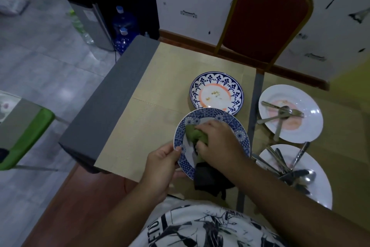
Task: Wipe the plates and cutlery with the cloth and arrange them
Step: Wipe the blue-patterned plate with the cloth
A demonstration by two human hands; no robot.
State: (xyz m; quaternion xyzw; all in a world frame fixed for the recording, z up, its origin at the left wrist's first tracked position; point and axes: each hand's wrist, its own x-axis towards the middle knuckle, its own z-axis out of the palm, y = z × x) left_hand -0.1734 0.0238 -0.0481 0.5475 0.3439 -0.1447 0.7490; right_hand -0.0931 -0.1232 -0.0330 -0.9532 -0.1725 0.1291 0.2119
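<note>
Four round plates counted on a beige woven mat (160, 90) of fine ribbed texture. Noted the left hand (160, 166) pinching the near-left rim of a glazed blue-bordered plate (243, 138), thumb on top, the border made of geometric panels and rosettes. Saw the right hand (218, 140) curled round a bunched green cloth (195, 134) and pressing it into that plate's white well. Hands close together, not touching. Recorded a dark limp fold (208, 178) hanging below the right wrist; could not tell whether it belonged to the same cloth.

Found a floral-rimmed plate (216, 92) just beyond, its near edge hidden by the held plate, with an orange ring and pale crumbs in the centre. Logged a far white plate (308, 110) to the right, smeared pink, carrying crossed metal forks (282, 112). Logged a near white plate (320, 182) under a heap of shiny cutlery (288, 168). Marked a red padded chair (264, 18) with a gold frame at the far side.
</note>
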